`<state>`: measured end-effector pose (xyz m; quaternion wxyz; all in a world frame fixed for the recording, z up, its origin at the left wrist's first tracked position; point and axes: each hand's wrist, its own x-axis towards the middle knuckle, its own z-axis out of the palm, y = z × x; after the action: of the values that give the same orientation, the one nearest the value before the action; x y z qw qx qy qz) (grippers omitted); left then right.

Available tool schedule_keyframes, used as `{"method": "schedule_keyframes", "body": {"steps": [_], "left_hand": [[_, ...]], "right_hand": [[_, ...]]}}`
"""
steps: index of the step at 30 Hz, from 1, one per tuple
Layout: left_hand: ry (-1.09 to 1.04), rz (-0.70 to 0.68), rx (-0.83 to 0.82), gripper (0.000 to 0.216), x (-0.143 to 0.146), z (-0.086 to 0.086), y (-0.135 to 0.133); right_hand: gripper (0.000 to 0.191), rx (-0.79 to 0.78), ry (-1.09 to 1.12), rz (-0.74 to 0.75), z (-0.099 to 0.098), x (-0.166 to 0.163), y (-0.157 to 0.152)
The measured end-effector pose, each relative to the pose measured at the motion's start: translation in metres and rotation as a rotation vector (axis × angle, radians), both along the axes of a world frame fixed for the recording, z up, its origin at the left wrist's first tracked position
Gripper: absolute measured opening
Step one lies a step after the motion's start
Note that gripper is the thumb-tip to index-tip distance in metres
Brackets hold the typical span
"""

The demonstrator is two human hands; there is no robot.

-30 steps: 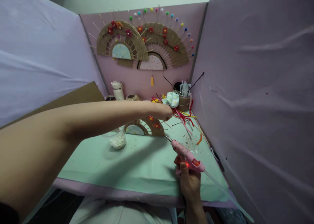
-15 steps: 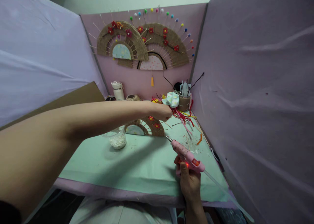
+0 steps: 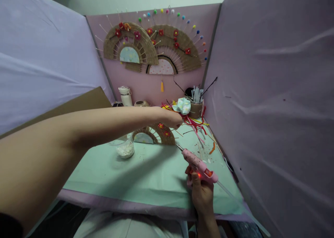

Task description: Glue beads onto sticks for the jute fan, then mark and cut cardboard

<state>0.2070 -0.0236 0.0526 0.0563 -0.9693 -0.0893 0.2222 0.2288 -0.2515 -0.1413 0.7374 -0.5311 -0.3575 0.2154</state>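
My left arm reaches far across the green table [image 3: 146, 175]. My left hand [image 3: 171, 118] is closed just above a small woven fan [image 3: 156, 135] with red flowers that lies on the table; what its fingers pinch is hidden. My right hand [image 3: 199, 189] grips a pink glue gun [image 3: 198, 163] near the front right of the table. The gun's red light glows and its metal tip points toward the fan, a short way from it.
A clear cup of white beads [image 3: 125, 147] stands left of the fan. At the back are a white bottle [image 3: 125, 96], a twine-wrapped cup of sticks [image 3: 195, 107], and a heap of red and yellow strips [image 3: 194, 123]. Two large fans [image 3: 153, 46] hang on the pink back wall. Fabric panels close both sides.
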Motion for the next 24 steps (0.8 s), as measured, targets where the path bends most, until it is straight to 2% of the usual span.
{"method": "schedule_keyframes", "body": {"steps": [6, 11, 17, 24], "left_hand": [[0.021, 0.029, -0.018, 0.016, -0.001, 0.006, -0.006], [-0.009, 0.029, -0.003, 0.015, -0.002, 0.009, -0.012], [-0.042, 0.039, -0.002, 0.014, 0.000, 0.007, -0.012], [-0.064, -0.013, -0.023, 0.013, 0.000, 0.002, -0.006]], "right_hand": [[0.041, 0.006, -0.024, -0.009, 0.005, 0.000, -0.001], [0.040, -0.009, 0.008, 0.015, 0.002, 0.000, 0.000], [0.039, -0.005, -0.014, -0.010, 0.002, 0.000, 0.000], [0.040, -0.009, 0.008, 0.012, 0.001, 0.000, -0.001]]}}
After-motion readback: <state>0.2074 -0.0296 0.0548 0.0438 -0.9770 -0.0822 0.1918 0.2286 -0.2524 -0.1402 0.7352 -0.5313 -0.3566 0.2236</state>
